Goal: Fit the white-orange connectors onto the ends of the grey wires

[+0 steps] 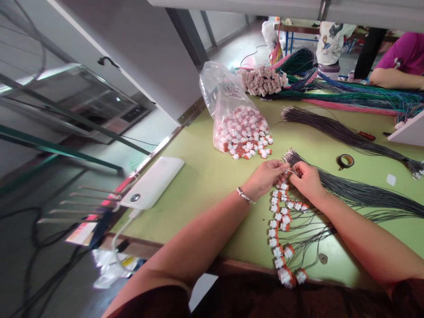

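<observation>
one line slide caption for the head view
Left hand and right hand meet at dark wire ends above a row of white-and-orange connectors on a green table.

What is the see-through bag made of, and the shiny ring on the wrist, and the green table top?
The bag looks like thin clear plastic: it crinkles, glints and shows the small white and orange parts inside. The bracelet on the left wrist seems metal, silvery and shiny. The table has a smooth matt green top, perhaps laminate or a mat.

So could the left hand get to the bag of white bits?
Probably yes. The left hand is at a connector by the wires, and the bag lies open just beyond it on bare table, nothing between.
</observation>
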### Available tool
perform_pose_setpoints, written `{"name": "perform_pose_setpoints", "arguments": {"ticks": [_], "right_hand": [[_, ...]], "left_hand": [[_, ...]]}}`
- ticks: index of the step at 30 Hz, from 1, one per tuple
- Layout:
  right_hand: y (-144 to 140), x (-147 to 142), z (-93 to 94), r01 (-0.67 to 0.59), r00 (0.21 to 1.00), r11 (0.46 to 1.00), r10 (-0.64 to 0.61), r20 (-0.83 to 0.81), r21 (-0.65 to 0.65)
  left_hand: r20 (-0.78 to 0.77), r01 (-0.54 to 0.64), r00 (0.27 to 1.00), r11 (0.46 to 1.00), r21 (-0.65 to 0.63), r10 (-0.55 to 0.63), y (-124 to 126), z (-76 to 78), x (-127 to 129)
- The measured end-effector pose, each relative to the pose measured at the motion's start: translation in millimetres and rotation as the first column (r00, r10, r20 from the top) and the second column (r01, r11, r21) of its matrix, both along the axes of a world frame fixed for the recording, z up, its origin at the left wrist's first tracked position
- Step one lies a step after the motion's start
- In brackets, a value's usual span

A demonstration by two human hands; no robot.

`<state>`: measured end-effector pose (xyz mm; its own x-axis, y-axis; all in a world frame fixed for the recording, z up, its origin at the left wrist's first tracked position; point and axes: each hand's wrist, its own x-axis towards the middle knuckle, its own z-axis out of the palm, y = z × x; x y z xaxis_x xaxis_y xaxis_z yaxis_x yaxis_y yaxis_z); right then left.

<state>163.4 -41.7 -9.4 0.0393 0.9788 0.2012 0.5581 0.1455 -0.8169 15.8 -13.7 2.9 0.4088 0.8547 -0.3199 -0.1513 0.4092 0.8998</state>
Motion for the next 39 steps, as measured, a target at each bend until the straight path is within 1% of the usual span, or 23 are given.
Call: {"name": "perform_pose_setpoints", "arguments": {"ticks": [3, 5, 7, 8, 9, 11, 12, 13, 14, 16, 17, 18, 19, 20, 22, 24, 26, 27, 29, 30, 33, 36, 39], "right_hand": [[0.1, -0.4, 1.7, 0.001, 0.999, 1.0, -0.001, -0.045, -0.014], [0.2, 1.2, 3.6, -0.01, 0.991, 0.999, 0.005, -0.137, -0.035], [0.6, 3.9, 5.5, -0.015, 0.962, 0.996, -0.008, -0.273, -0.084], [1.0, 5.4, 6.2, -0.011, 0.937, 0.992, -0.033, -0.348, -0.125], [1.4, 6.8, 6.6, -0.016, 0.906, 0.986, -0.056, -0.419, -0.165], [2.1, 9.1, 6.8, 0.008, 0.856, 0.975, -0.121, -0.503, -0.221], [2.2, 9.7, 6.6, 0.003, 0.851, 0.974, -0.121, -0.512, -0.225], [2.1, 10.0, 6.5, -0.006, 0.85, 0.975, -0.112, -0.514, -0.222], [1.9, 9.8, 6.5, -0.024, 0.854, 0.976, -0.091, -0.512, -0.215], [1.3, 8.6, 7.1, -0.052, 0.854, 0.977, -0.063, -0.517, -0.205], [1.0, 7.6, 7.6, -0.056, 0.851, 0.977, -0.062, -0.521, -0.207], [0.8, 6.5, 8.3, -0.056, 0.849, 0.976, -0.064, -0.525, -0.21], [0.6, 5.5, 8.9, -0.051, 0.847, 0.976, -0.07, -0.527, -0.213], [0.5, 4.6, 9.5, -0.046, 0.847, 0.976, -0.075, -0.526, -0.213], [0.5, 3.3, 10.1, -0.046, 0.856, 0.977, -0.069, -0.513, -0.209], [0.6, 2.9, 10.0, -0.043, 0.871, 0.978, -0.063, -0.488, -0.203], [0.9, 2.8, 9.4, -0.031, 0.887, 0.981, -0.061, -0.458, -0.191], [1.1, 2.7, 9.1, -0.025, 0.895, 0.983, -0.06, -0.443, -0.183], [1.4, 2.3, 8.7, -0.017, 0.909, 0.985, -0.056, -0.413, -0.171], [1.3, 1.9, 8.9, -0.015, 0.915, 0.986, -0.054, -0.4, -0.167], [0.0, 0.5, 10.6, 0.001, 0.927, 0.986, -0.064, -0.37, -0.167], [-1.8, -0.3, 12.1, 0.006, 0.942, 0.988, -0.058, -0.33, -0.155], [-2.6, -0.1, 11.1, 0.008, 0.956, 0.993, -0.043, -0.289, -0.12]], "left_hand": [[-0.014, 0.008, 1.0, 1.0, 0.02, -0.008, -0.3, 0.4, 1.2], [-0.061, 0.027, 0.998, 0.999, 0.021, -0.026, -0.3, 2.4, -1.1], [-0.197, 0.08, 0.978, 0.994, 0.068, -0.066, -0.4, 6.7, -6.6], [-0.285, 0.142, 0.953, 0.983, 0.113, -0.105, -0.4, 9.6, -10.2], [-0.37, 0.228, 0.916, 0.96, 0.163, -0.155, -0.4, 12.9, -14.1], [-0.496, 0.439, 0.822, 0.866, 0.239, -0.28, 0.3, 18.9, -21.8], [-0.538, 0.513, 0.782, 0.815, 0.268, -0.315, 1.5, 20.8, -25.1], [-0.574, 0.538, 0.761, 0.787, 0.3, -0.301, 3.5, 21.7, -27.9], [-0.611, 0.503, 0.763, 0.79, 0.351, -0.214, 6.4, 21.2, -30.2], [-0.659, 0.308, 0.738, 0.799, 0.517, 0.142, 14.9, 16.0, -33.6], [-0.65, 0.203, 0.68, 0.764, 0.612, 0.339, 20.1, 11.8, -34.7], [-0.636, 0.157, 0.606, 0.712, 0.684, 0.477, 25.4, 7.0, -35.6], [-0.635, 0.168, 0.547, 0.671, 0.722, 0.545, 30.5, 2.1, -36.2], [-0.651, 0.21, 0.508, 0.651, 0.729, 0.565, 35.0, -2.6, -36.6], [-0.691, 0.294, 0.476, 0.641, 0.709, 0.545, 41.3, -9.8, -37.2], [-0.695, 0.292, 0.498, 0.654, 0.698, 0.519, 43.5, -13.1, -38.2], [-0.648, 0.181, 0.583, 0.7, 0.691, 0.49, 41.9, -12.3, -39.4], [-0.614, 0.106, 0.643, 0.742, 0.663, 0.457, 39.9, -10.5, -39.9], [-0.524, -0.025, 0.777, 0.848, 0.529, 0.349, 33.8, -4.9, -39.4], [-0.463, -0.056, 0.841, 0.896, 0.441, 0.28, 29.9, -1.6, -38.1], [-0.212, -0.052, 0.973, 0.977, 0.205, 0.096, 17.5, 6.9, -30.5], [0.033, -0.004, 0.999, 0.999, 0.045, 0.002, 9.0, 8.2, -22.2], [0.172, 0.009, 0.985, 1.0, -0.015, -0.006, 7.3, 3.0, -18.9]]}}
